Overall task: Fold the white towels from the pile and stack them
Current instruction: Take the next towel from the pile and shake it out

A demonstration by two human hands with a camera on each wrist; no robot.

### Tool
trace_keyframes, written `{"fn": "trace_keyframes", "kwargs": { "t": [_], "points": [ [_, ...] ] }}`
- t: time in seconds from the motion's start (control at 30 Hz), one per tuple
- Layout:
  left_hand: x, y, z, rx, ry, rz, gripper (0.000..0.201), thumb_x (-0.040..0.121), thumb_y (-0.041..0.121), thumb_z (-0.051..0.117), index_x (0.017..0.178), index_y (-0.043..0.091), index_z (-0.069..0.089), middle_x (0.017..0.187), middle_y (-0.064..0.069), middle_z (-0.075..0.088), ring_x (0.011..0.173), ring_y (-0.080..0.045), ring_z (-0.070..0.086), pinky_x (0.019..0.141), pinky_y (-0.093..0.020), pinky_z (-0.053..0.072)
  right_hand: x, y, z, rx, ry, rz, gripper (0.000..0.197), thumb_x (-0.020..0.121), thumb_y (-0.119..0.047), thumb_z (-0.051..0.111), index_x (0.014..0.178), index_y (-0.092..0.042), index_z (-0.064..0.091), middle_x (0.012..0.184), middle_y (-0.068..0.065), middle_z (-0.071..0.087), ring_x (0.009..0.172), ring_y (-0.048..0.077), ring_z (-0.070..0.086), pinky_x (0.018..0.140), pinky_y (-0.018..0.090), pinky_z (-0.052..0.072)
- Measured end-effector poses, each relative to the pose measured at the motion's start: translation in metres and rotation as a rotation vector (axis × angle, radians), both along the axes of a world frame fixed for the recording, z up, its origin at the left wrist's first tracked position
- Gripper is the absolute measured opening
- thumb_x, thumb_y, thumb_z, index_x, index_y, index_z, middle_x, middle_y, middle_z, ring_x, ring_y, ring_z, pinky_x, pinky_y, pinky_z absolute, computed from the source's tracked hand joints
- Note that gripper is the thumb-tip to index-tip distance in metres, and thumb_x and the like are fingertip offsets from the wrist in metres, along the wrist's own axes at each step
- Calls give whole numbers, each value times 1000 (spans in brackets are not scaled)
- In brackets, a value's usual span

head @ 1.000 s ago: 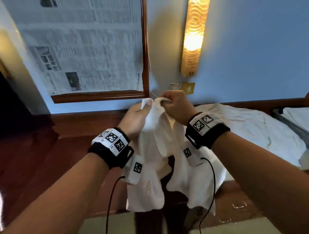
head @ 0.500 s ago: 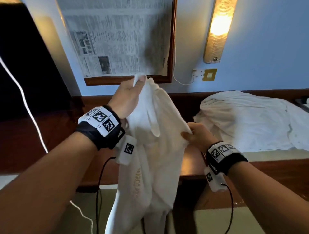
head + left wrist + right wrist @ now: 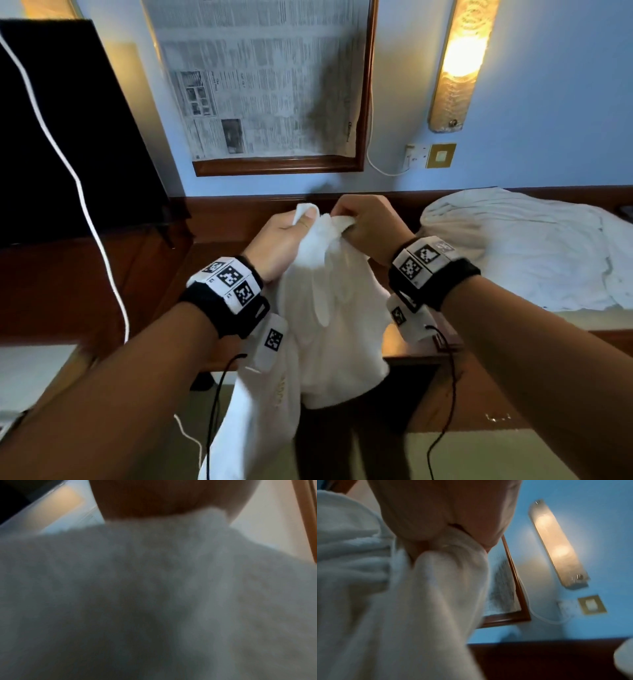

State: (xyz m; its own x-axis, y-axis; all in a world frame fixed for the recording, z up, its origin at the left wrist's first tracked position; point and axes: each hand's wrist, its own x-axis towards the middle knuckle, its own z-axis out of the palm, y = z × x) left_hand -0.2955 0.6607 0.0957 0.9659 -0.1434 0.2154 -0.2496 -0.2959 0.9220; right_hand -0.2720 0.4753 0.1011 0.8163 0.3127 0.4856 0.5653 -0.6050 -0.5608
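Up in front of my chest, over the near edge of the desk (image 3: 428, 346), I've got the white towel (image 3: 329, 329) hanging from both hands. My left hand (image 3: 281, 240) pinches one top corner, thumb pressed over it; my right hand (image 3: 368, 226) has its fingers curled round the bunched edge just beside it, the two hands nearly touching. Off to the right, the pile of white towels (image 3: 520, 250) lies rumpled on the desk, under the lit wall lamp (image 3: 459, 65).
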Motion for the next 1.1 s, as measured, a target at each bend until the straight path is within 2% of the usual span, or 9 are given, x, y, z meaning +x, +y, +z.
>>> {"fn": "trace_keyframes", "kwargs": {
  "t": [0.17,0.33,0.53,0.63,0.73,0.83,0.93,0.97,1.1],
  "points": [
    [6,-5,12,31,-136,36,48,106,34,45,62,18,35,45,15,31,43,-2,25,49,-22,21,-13,-36,-8,-131,241,-30,27,83,-35,77,64,-26,60,62,-9,58,57,4,51,58,19,43],
    [21,-5,21,-208,-109,41,44,93,21,48,49,27,45,55,15,42,58,-8,37,63,-29,30,-24,-92,-40,-115,368,-146,18,93,-26,67,79,-15,71,68,-2,65,57,0,54,61,22,45],
    [10,-32,25,-143,-180,81,38,101,7,42,71,31,35,74,15,36,53,16,42,59,-7,34,-17,-123,-44,-389,416,-311,20,94,-23,65,84,-7,73,78,5,66,64,-4,50,65,24,35],
    [14,-26,31,-151,-146,-14,31,97,10,47,73,27,56,71,13,57,69,-2,52,71,-23,40,-9,-133,-24,-218,302,-434,14,95,-20,62,90,-12,72,91,6,66,85,21,60,72,29,40],
    [6,-16,38,33,-54,-262,31,95,7,54,74,25,67,74,10,63,72,-7,55,72,-24,43,1,-128,14,53,111,-529,10,94,-19,61,92,-16,70,101,10,70,93,27,64,81,33,49],
    [2,5,57,274,-72,-436,15,97,6,56,87,8,67,91,-2,75,86,-8,68,81,-19,47,-1,-103,58,279,8,-399,13,93,-22,62,86,-32,67,99,8,71,95,29,68,87,46,57],
    [6,38,82,303,-227,-343,15,91,23,60,95,15,73,98,-9,74,96,-26,68,90,-36,47,-17,-72,93,413,-20,-157,31,94,-10,58,82,-37,66,96,6,70,93,27,68,81,54,59],
    [6,46,90,246,-270,-299,13,92,23,62,94,18,74,95,-13,73,89,-31,65,86,-36,46,-24,-61,103,395,-35,-106,29,96,-7,56,86,-32,67,94,3,68,90,24,67,77,51,59],
    [-2,58,110,81,-403,-199,25,92,9,68,84,30,78,71,10,68,70,-4,58,72,-16,44,-46,-23,134,246,-142,59,18,96,-7,58,92,-20,69,90,-5,69,88,12,65,76,26,53]
  ]
}}
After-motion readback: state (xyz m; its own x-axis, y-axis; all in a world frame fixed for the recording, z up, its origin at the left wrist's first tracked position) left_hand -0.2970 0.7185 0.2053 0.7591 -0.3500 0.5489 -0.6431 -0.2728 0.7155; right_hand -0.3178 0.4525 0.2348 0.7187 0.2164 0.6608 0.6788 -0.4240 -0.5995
